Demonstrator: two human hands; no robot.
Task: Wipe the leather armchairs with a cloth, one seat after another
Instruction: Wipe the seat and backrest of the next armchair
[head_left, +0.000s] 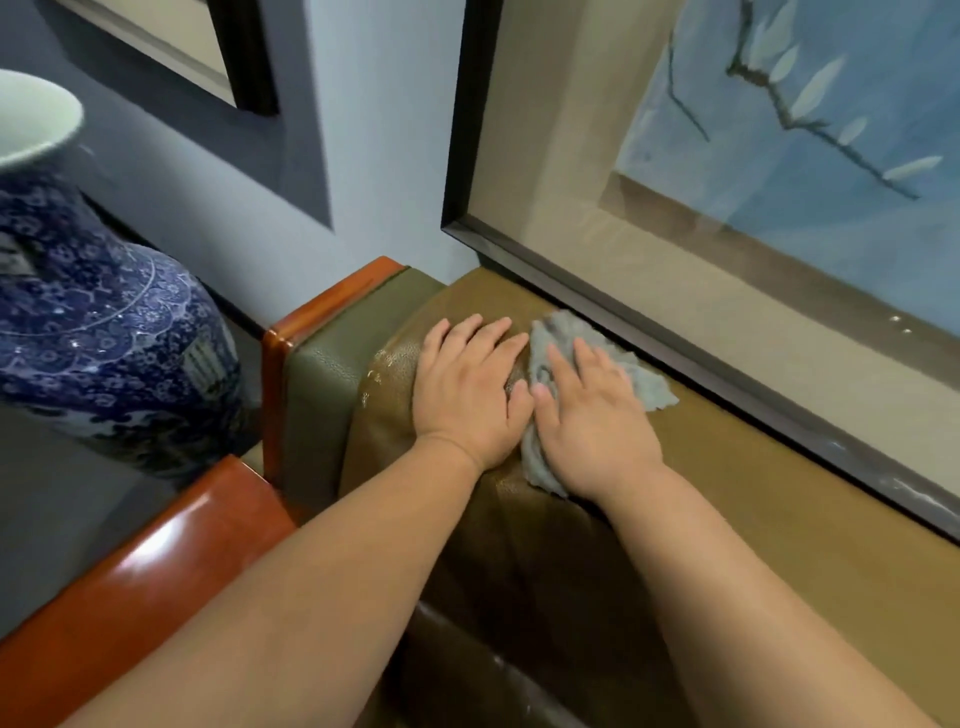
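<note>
Wiping of the olive-brown leather armchair top (519, 545): right hand (597, 436), fingers spread flat, presses the crumpled grey cloth (597, 343) beside the bare, splayed left hand (467, 400) (a wide stroke could knock the black-framed painting (649, 322) just behind).

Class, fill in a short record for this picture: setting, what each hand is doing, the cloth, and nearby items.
setting: top of a brown leather armchair back, against a wall
left hand: flat on the leather, holding nothing
right hand: pressed flat on the cloth
cloth: grey, crumpled, on the backrest top
nearby: blue-and-white vase at left; framed painting behind; glossy wooden armrest
</note>
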